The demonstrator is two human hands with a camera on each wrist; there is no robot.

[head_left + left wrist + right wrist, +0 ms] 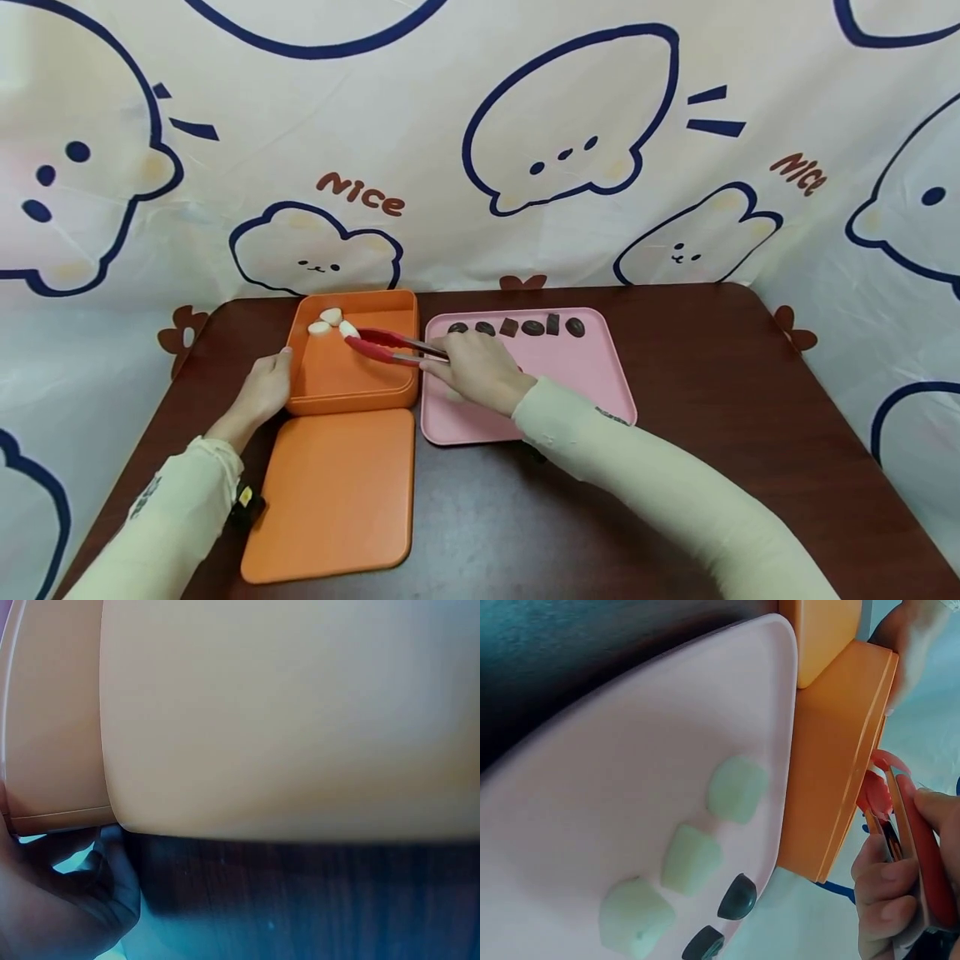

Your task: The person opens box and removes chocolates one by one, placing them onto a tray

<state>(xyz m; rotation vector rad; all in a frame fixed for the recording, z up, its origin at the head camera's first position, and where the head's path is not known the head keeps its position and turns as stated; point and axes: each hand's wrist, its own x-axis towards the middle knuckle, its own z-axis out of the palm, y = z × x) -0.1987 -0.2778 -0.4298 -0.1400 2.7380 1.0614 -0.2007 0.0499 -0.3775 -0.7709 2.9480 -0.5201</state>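
My right hand point(483, 367) grips metal tongs point(420, 344) with red tips point(372, 346), reaching over the pink tray into the orange box point(352, 375). A white piece point(349, 330) lies at the tips; whether they pinch it, I cannot tell. Beside it in the box's far left corner are two more white pieces point(318, 328). My left hand point(268, 387) holds the box by its left side. In the right wrist view, white pieces point(736, 789) and dark chocolates point(737, 896) sit on the pink tray point(652, 727); the arm hides most white ones from the head view.
The flat orange lid point(337, 496) lies just in front of the box. Along the far side of the pink tray point(577, 375) runs a row of several dark chocolates point(532, 327). A patterned cloth point(450, 242) hangs behind the brown table point(712, 383).
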